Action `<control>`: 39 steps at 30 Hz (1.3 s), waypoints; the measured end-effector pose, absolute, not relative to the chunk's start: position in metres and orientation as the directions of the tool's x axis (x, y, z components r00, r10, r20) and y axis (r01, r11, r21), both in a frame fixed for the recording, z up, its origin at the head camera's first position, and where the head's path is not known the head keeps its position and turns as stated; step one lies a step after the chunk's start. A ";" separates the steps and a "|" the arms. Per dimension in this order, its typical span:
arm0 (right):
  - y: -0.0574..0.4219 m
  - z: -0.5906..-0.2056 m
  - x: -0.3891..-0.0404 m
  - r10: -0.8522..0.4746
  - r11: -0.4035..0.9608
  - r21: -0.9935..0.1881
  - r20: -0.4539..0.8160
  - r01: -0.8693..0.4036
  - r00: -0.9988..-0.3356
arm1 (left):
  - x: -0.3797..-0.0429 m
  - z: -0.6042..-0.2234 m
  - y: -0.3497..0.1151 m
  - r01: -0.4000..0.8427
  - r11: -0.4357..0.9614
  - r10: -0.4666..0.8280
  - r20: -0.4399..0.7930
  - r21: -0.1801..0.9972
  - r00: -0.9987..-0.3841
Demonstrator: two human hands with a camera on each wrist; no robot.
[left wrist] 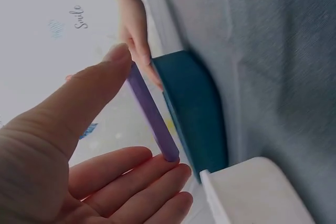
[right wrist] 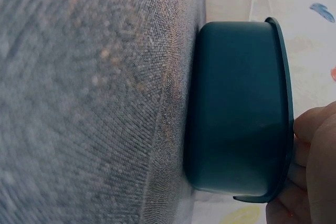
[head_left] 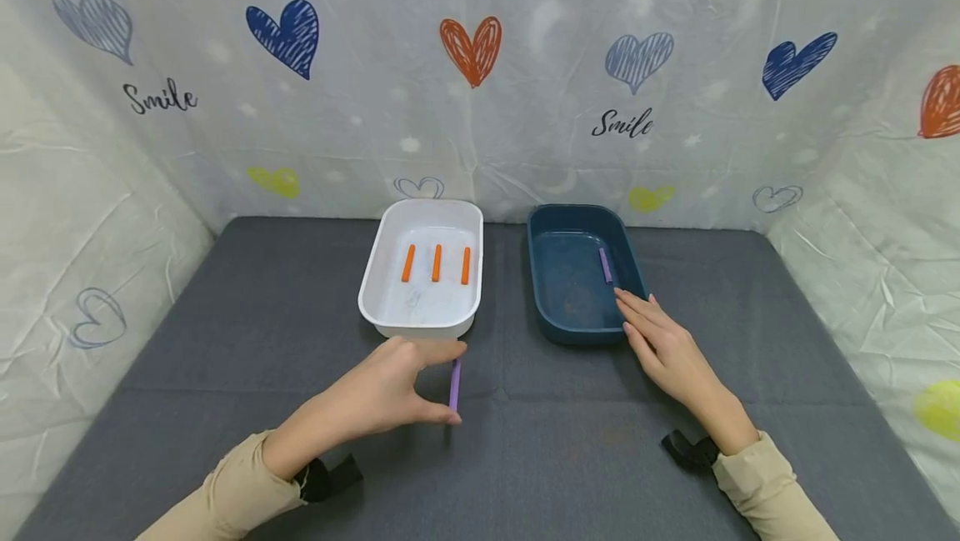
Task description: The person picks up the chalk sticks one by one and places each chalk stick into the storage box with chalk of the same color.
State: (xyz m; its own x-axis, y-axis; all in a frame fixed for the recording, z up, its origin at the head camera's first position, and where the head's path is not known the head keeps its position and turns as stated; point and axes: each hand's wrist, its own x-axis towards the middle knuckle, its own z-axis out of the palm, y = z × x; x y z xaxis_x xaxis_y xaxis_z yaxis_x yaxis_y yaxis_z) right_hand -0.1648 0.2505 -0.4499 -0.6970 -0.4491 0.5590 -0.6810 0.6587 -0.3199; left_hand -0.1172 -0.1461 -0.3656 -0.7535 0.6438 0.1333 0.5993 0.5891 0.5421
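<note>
My left hand [head_left: 397, 383] pinches a slim purple stick [head_left: 455, 385] end to end between thumb and fingertips, just in front of a white tray [head_left: 420, 325]. The left wrist view shows the stick [left wrist: 153, 113] spanning the gap from thumb to fingers. Inside the white tray lie three orange sticks [head_left: 437, 263] in a row. My right hand [head_left: 670, 349] reaches over the right rim of a dark teal tray [head_left: 581, 331], fingers fairly straight. Its fingertips are close to the near end of another purple stick [head_left: 605, 265] in that tray. In the right wrist view, fingers overlap the tray's rim.
Both trays stand side by side on a dark grey cloth-covered table [head_left: 525, 458], near its back edge. Behind and at the sides hangs a pale curtain [head_left: 540, 149] printed with hearts and "Smile".
</note>
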 end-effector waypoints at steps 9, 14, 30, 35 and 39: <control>0.250 -0.451 -0.166 -0.448 0.658 -0.324 0.557 -0.680 -0.699 | -0.134 -0.336 -0.141 0.642 0.560 0.663 0.182 0.524 -0.726; 0.250 -0.452 -0.166 -0.446 0.659 -0.323 0.560 -0.680 -0.698 | -0.146 -0.322 -0.133 0.679 0.550 0.679 0.213 0.487 -0.703; 0.250 -0.450 -0.165 -0.449 0.662 -0.324 0.551 -0.676 -0.703 | -0.185 -0.280 -0.101 0.710 0.636 0.665 0.252 0.301 -0.703; 0.251 -0.450 -0.165 -0.446 0.658 -0.323 0.561 -0.680 -0.698 | -0.201 -0.269 -0.087 0.701 0.653 0.668 0.218 0.286 -0.711; 0.251 -0.450 -0.165 -0.446 0.656 -0.324 0.562 -0.681 -0.697 | -0.213 -0.266 -0.078 0.698 0.661 0.668 0.208 0.276 -0.715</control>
